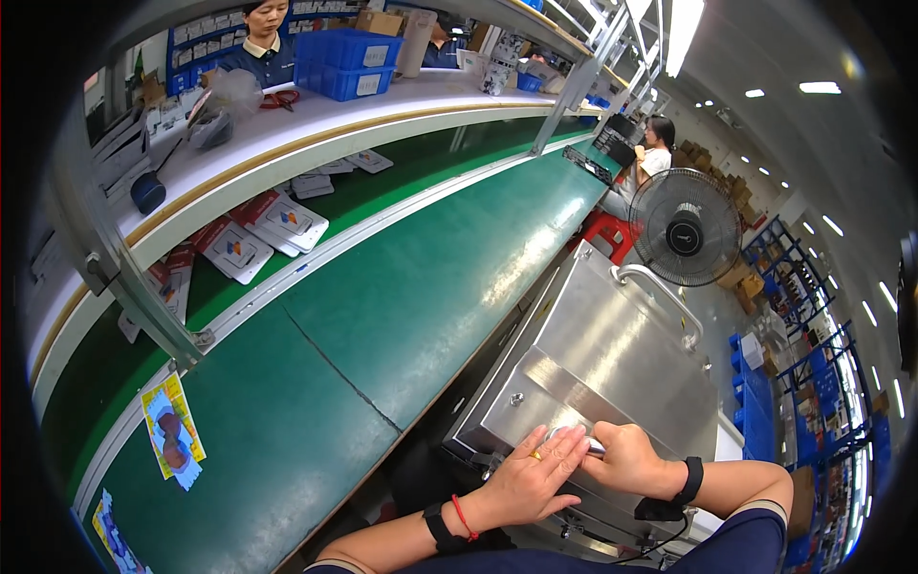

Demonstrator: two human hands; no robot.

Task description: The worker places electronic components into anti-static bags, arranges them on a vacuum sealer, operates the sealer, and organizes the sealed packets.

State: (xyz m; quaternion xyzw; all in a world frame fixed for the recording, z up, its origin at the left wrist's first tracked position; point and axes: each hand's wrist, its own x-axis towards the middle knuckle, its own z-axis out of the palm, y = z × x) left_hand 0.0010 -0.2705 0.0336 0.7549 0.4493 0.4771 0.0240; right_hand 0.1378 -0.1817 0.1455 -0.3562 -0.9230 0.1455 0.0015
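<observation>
1. Holding the near handle of a brushed-metal case, our right grip is closed, its fingers curled round the bar.
2. Our left grip lies palm down at the handle's left end, fingers straight and close together, thumb spread, fingertips beside our right fingers; we cannot tell whether its palm touches the bar.
3. We have the case just right of the green counter, with its curved far handle well beyond our grips.
4. Past the case we see a round black fan and a person in a white top near a red stool.
5. Above the counter, we see a white shelf carrying stacked blue bins.
</observation>
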